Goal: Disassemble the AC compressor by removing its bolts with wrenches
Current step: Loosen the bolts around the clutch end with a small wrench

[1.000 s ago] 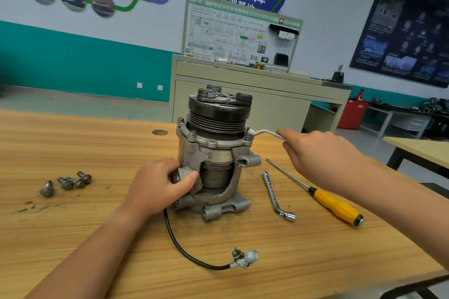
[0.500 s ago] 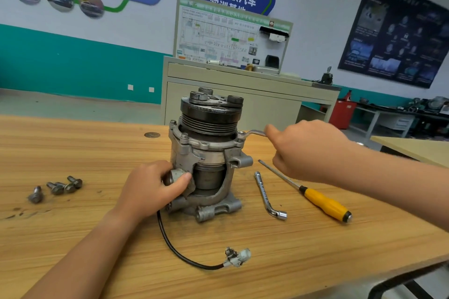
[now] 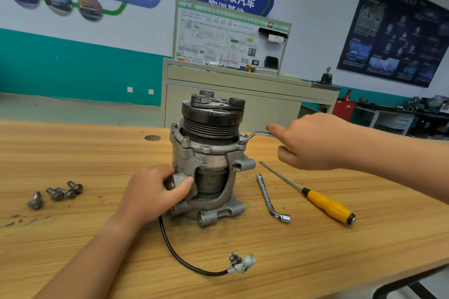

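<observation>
1. White connector (image 3: pixel 241 262): nearest the front edge of the desk (image 3: pixel 97 158), at the end of a black cable (image 3: pixel 175 252) that curves back to the foot of the AC compressor (image 3: pixel 209 153).
2. Left grip (image 3: pixel 155 192): wrapped round a port boss low on the compressor's left side, thumb laid across the front of it.
3. AC compressor: mid-desk, standing on its mounting lugs. Long axis vertical, dark grooved pulley end pointing up, cutaway window in the housing facing front. Flange bolts (image 3: pixel 186 139) seated in the left of the upper rim.
4. Socket wrench (image 3: pixel 269 199): L-shaped, flat on the desk just right of the compressor, long axis running near to far, bent socket end nearest.
5. Screwdriver (image 3: pixel 325 205): right of the socket wrench, lying diagonally, yellow handle near-right, tip pointing far-left towards the compressor.
6. Loose bolts (image 3: pixel 58 193): clustered on their sides, well to the left of the compressor.
7. Right grip (image 3: pixel 313 143): level with the upper flange, closed on the handle of a ring wrench (image 3: pixel 257 134), index finger stretched along it. Wrench roughly level, ring end pointing left onto the right-hand flange bolt.
8. Grommet (image 3: pixel 152 138): round, set in the desk behind the compressor.
9. Grey cabinet (image 3: pixel 267 104): beyond the desk, carrying a wiring-diagram board (image 3: pixel 228 41); posters (image 3: pixel 393 31) on the wall behind.
</observation>
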Available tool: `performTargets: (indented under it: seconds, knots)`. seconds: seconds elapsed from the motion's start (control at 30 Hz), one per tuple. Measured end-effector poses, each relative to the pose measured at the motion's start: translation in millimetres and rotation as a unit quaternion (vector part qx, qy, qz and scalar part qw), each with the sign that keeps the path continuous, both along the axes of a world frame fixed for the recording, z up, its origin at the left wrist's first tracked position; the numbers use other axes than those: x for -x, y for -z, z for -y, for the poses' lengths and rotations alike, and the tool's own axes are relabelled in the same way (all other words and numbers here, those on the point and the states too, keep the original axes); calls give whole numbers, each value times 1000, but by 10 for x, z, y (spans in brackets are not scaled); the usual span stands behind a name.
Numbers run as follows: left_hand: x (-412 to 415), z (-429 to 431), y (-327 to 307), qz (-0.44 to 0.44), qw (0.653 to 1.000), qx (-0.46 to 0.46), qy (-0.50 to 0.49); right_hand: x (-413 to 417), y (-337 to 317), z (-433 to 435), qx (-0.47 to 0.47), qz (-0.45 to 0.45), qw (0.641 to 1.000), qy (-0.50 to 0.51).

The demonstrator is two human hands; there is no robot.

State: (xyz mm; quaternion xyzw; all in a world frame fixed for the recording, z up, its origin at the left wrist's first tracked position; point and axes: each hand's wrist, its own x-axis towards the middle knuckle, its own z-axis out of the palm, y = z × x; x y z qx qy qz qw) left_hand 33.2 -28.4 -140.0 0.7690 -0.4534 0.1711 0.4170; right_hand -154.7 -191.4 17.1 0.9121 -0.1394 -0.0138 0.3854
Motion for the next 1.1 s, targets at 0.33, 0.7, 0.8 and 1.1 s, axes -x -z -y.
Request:
performTargets:
  seconds: [0.33,0.7,0.8,1.1]
  knots:
    - [1,-6,-3,12,1000,-8,1,83,255,-9,-31,84,996,-11]
    - [-19,-7,-7,-1,1000,-14,8,5,95,93,2,44,999,-25]
    - [-25,-8,2,1,1000,-13,6,-8,79,140,1,44,998,-38]
    - [-24,-13,-1,8,1000,-21,0,-174,181,398,71,64,994,-57]
